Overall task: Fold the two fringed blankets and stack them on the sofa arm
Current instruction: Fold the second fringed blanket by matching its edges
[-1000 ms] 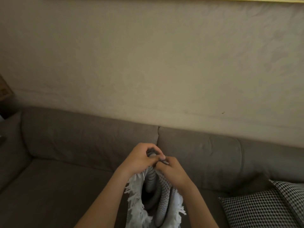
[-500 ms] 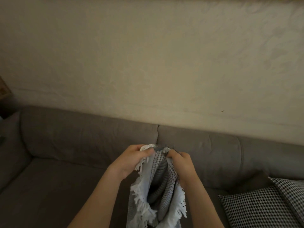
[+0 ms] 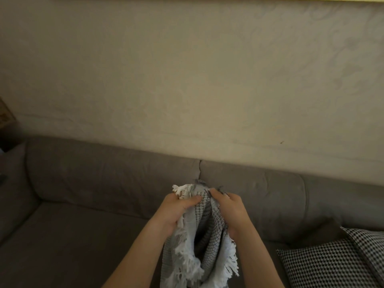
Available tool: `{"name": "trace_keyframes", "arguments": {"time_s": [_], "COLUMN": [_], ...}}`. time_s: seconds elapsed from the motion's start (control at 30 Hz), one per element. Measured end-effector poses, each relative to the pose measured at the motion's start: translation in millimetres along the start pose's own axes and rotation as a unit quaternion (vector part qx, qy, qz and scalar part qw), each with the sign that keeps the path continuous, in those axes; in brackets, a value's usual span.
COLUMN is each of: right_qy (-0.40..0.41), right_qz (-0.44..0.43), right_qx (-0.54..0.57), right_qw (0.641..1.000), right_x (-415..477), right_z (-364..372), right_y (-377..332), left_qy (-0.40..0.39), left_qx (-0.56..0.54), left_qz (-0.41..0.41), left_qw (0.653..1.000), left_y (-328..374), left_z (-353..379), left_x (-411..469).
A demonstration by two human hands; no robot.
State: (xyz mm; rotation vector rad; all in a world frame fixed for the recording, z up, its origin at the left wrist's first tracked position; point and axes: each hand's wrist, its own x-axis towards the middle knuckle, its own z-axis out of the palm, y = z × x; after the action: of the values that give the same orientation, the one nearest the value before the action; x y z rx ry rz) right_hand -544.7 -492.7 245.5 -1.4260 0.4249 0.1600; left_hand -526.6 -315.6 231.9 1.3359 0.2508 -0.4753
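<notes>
A grey-and-white knitted blanket (image 3: 204,244) with white fringe hangs bunched in front of me above the sofa seat. My left hand (image 3: 176,210) grips its top left edge, thumb across the knit. My right hand (image 3: 227,208) grips the top right edge a short way off. The fabric sags in a loop between them, and its lower part runs out of the frame. The sofa arm (image 3: 12,194) stands at the far left. No second blanket shows.
The grey sofa (image 3: 104,179) fills the lower half, backed by a plain beige wall. A black-and-white houndstooth cushion (image 3: 336,260) lies on the seat at the right. A dark object sits at the left edge past the sofa arm.
My hands were pressed together at the blanket's top a second ago. They have drawn slightly apart, each keeping an edge, and the fabric has opened between them.
</notes>
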Motion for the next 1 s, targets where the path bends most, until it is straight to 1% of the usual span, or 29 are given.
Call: {"name": "trace_keyframes", "arguments": {"time_s": [0.07, 0.17, 0.33, 0.43, 0.53, 0.63, 0.7, 0.77, 0.83, 0.93, 1.0], "right_qy": [0.000, -0.009, -0.032, 0.029, 0.086, 0.166, 0.192, 0.206, 0.248, 0.323, 0.326], "right_qz": [-0.004, -0.007, -0.014, -0.020, -0.013, 0.014, 0.005, -0.026, -0.074, -0.185, -0.259], "right_qx": [-0.008, -0.023, -0.050, -0.068, -0.034, 0.013, 0.035, 0.038, 0.003, -0.079, -0.129], "right_qw": [1.000, 1.000, 0.998, 0.997, 0.996, 0.986, 0.981, 0.978, 0.966, 0.925, 0.900], "right_x": [-0.2, 0.5, -1.8, 3.3, 8.8, 8.4, 7.2, 8.1, 6.2, -2.9, -14.7], "right_z": [0.9, 2.2, 4.0, 5.6, 2.4, -2.6, -4.1, -5.7, -9.7, -12.5, -6.2], "right_y": [0.1, -0.6, -6.1, -8.1, -10.4, -17.1, -22.7, -28.9, -37.6, -57.3, -73.9], "left_qy": [0.021, 0.052, 0.072, 0.129, 0.176, 0.185, 0.181, 0.188, 0.208, 0.224, 0.224], "left_qx": [-0.016, -0.008, 0.011, 0.059, 0.067, 0.057, 0.052, 0.042, 0.040, 0.067, 0.105], "left_qz": [0.000, 0.016, 0.053, 0.102, 0.142, 0.154, 0.163, 0.182, 0.205, 0.243, 0.265], "left_qw": [1.000, 0.998, 0.996, 0.985, 0.972, 0.969, 0.968, 0.964, 0.956, 0.941, 0.932], "left_y": [0.8, 4.8, 11.2, 12.3, 11.5, 10.8, 11.3, 13.9, 20.4, 34.1, 45.3], "left_z": [2.6, 6.4, 4.4, 1.4, -1.7, -7.9, -8.5, -7.6, -6.8, -6.7, -1.8], "left_x": [1.9, 1.4, 0.9, 6.5, 11.0, 14.7, 14.7, 13.7, 10.9, 5.3, -1.0]}}
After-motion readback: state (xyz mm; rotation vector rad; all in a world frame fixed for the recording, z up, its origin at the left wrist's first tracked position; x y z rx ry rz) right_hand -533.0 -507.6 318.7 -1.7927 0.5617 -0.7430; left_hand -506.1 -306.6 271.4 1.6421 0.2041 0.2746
